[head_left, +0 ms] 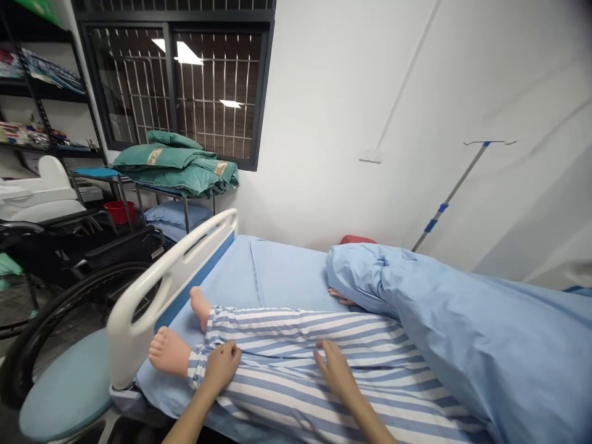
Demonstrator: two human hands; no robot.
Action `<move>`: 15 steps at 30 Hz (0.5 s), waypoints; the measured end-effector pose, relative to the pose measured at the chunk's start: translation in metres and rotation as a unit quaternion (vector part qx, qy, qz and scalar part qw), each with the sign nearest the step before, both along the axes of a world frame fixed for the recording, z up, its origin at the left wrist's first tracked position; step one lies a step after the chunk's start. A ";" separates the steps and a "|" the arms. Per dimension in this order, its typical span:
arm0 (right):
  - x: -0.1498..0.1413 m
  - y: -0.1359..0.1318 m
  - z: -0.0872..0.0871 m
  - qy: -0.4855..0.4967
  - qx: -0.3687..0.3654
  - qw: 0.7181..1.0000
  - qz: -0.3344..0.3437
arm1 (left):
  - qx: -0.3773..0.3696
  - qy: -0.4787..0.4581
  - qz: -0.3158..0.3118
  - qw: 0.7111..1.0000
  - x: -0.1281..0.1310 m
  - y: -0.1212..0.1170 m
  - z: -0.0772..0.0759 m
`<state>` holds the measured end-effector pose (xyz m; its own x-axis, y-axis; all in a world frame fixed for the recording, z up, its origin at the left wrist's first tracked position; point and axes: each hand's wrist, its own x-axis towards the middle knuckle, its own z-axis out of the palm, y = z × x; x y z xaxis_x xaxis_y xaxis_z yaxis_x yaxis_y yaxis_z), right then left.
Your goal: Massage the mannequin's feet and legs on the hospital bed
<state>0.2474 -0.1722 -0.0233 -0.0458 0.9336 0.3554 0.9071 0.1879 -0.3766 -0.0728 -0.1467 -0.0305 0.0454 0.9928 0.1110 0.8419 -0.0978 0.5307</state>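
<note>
A mannequin lies on the bed in blue-and-white striped trousers (pixel 277 385), its bare near foot (pixel 170 353) and far foot (pixel 200 306) showing at the left. My left hand (pixel 222 364) rests on the lower trouser leg close to the near ankle, fingers curled in; what they hold, if anything, is hidden. Around the knees or thighs, my right hand (pixel 335 368) is over the striped cloth with thumb and fingers apart, nothing visible between them. A light blue quilt (pixel 444 314) is bunched over the upper body. Mannequin fingers (pixel 342 298) peek out under its edge.
The white bed end board (pixel 180 262) rises past the feet. Beyond it stand a wheelchair (pixel 92 271), a round stool (pixel 69 385) and a rack with green folded bedding (pixel 180 163). A drip pole (pixel 451 191) leans near the wall behind the quilt.
</note>
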 end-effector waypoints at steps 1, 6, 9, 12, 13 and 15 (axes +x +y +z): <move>-0.023 -0.012 0.001 0.007 -0.003 1.000 0.021 | 0.011 -0.022 -0.013 1.000 -0.004 -0.006 0.001; -0.113 -0.047 0.011 0.005 -0.014 0.997 0.076 | 0.075 -0.203 0.128 0.968 -0.045 -0.056 -0.015; -0.146 -0.053 0.013 -0.017 -0.013 0.996 0.089 | 0.009 -0.309 0.277 0.910 -0.071 -0.077 -0.043; -0.165 -0.054 0.011 -0.034 -0.018 0.996 0.086 | -0.072 -0.432 0.247 0.864 -0.078 -0.077 -0.058; -0.169 -0.055 0.011 -0.038 -0.020 0.996 0.082 | -0.100 -0.457 0.227 0.854 -0.076 -0.075 -0.058; -0.174 -0.056 0.009 -0.045 -0.031 0.996 0.073 | -0.146 -0.465 0.198 0.851 -0.071 -0.071 -0.050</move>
